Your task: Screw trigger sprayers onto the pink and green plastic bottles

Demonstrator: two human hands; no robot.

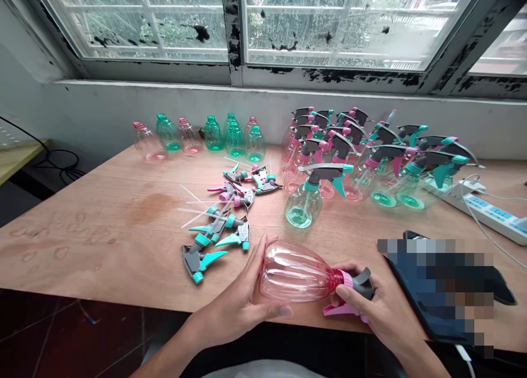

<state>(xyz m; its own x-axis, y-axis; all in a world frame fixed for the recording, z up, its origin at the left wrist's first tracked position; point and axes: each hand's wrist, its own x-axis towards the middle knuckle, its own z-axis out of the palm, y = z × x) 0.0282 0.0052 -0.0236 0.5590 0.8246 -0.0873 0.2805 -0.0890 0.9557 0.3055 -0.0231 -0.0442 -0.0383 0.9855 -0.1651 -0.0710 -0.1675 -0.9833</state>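
Note:
A clear pink spray bottle (294,272) lies on its side above the table's front edge, its neck pointing right. Around its base end curves my left hand (242,295), thumb below and fingers behind. My right hand (370,298) grips the spray head (353,282) at the neck, thumb on the pink collar; the pink trigger hangs downward. Left of the bottle lies a pile of loose spray heads (218,224) in teal and pink with thin white tubes. Just beyond the bottle stands a green spray bottle (302,205) with its head on.
Headless green and pink bottles (213,134) stand along the wall at the back. A group of bottles with spray heads (349,147) fills the back right. At right are a power strip (489,210) and a dark tablet (424,290), partly pixelated. The wooden table (102,224) ends at its front edge.

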